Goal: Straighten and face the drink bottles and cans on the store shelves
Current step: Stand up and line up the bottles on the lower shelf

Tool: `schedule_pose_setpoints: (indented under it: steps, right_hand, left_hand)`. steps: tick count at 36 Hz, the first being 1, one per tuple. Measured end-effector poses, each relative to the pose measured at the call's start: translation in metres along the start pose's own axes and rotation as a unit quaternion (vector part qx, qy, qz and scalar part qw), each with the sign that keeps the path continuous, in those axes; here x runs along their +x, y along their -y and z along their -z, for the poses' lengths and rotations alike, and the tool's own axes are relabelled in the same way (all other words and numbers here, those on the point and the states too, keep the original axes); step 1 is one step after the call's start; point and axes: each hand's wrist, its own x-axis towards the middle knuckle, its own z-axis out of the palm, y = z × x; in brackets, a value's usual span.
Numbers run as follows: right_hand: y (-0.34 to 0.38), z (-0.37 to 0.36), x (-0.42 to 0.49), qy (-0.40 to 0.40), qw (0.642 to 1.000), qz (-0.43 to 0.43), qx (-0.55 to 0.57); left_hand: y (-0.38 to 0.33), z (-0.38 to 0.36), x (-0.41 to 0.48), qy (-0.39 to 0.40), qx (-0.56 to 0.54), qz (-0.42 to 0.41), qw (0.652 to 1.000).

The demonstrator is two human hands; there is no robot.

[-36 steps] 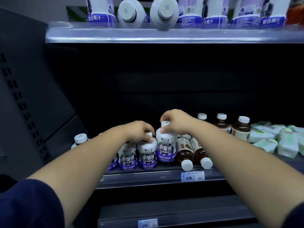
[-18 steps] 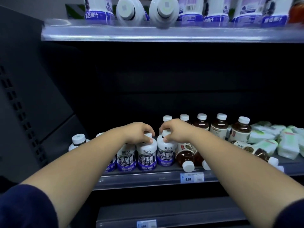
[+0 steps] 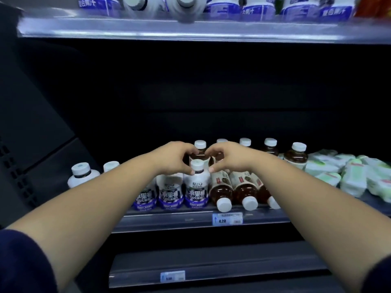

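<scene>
Fingers of the left hand (image 3: 175,159) and the right hand (image 3: 229,159) are curling toward each other round the capped top of a squat white plastic juice bottle with a purple-and-black label (image 3: 196,187). Both thumbs are pressing its neck from either side, though whether the fingertips behind are touching it or the brown bottle at its back cannot be told. The long dark metal store shelf (image 3: 169,222) is carrying it upright at the front edge. There it is closing the right end of a row of matching white juice bottles (image 3: 170,191), tight against its neighbour, label facing out. Just beside it on the right, three brown plastic tea bottles with white caps (image 3: 222,191) are lying toppled, caps toward the rail. The step in hand looks to be seating the white bottle square in line. Doing it well is meaning holding the base flat on the shelf and turning from the neck only as far as the label is needing. The fingers should then be opening straight upward, so that nothing is nudging the toppled bottles into rolling. A small blue-and-white price tag (image 3: 227,218) is sitting on the rail below them.
</scene>
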Motion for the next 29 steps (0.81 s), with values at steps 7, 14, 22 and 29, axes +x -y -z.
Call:
schedule_pose_setpoints:
  steps: [7,14,22,29]
  right_hand:
    - [-0.047,0.03,-0.023,-0.034,0.999,-0.017,-0.006]
    - [-0.076,0.042,-0.013,-0.083,0.996,-0.034,0.019]
    - [-0.076,0.031,0.026,-0.097,0.994,-0.045,0.014]
    - [-0.065,0.02,0.064,-0.119,0.977,-0.081,-0.158]
  left_hand:
    - [-0.034,-0.009,0.019,-0.046,0.033,-0.02,0.998]
    - [-0.033,-0.01,0.037,-0.079,-0.058,0.082,0.992]
    - [-0.016,-0.013,0.069,-0.058,-0.048,0.112,0.991]
    - [0.002,-0.019,0.106,-0.035,-0.016,0.118,0.992]
